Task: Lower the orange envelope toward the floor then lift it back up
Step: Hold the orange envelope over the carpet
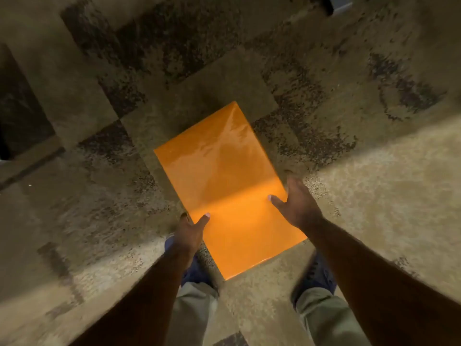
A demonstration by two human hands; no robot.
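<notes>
Both hands are gripping the orange envelope point(225, 189) by its long edges. My left hand point(188, 232) is closing on the left edge near the lower half, thumb lying flat on the top face and the other fingers wrapping under, out of sight. My right hand point(296, 203) is doing the same on the right edge, a little farther up — thumb pressing on top, fingers curling around and beneath the edge. Each grip is narrowed down to the thickness of the envelope and has hold of nothing else.

The envelope is sitting between the hands, held out in front of me and roughly flat, its long axis running away from me and tilting toward the upper left. Its surface is glossy, catching pale reflections on the far half, and a crease is crossing it at about the level of my thumbs. Whether the far end is touching the floor I cannot tell — the frame is motion-blurred.

Below it, the carpet point(374, 196) is showing a mottled pattern of tan and dark patches, with a brighter lit band on the right. My blue shoes point(320, 275) are standing on it under the near end of the envelope, khaki trouser legs point(324, 318) showing above them. Both forearms are reaching down bare.
</notes>
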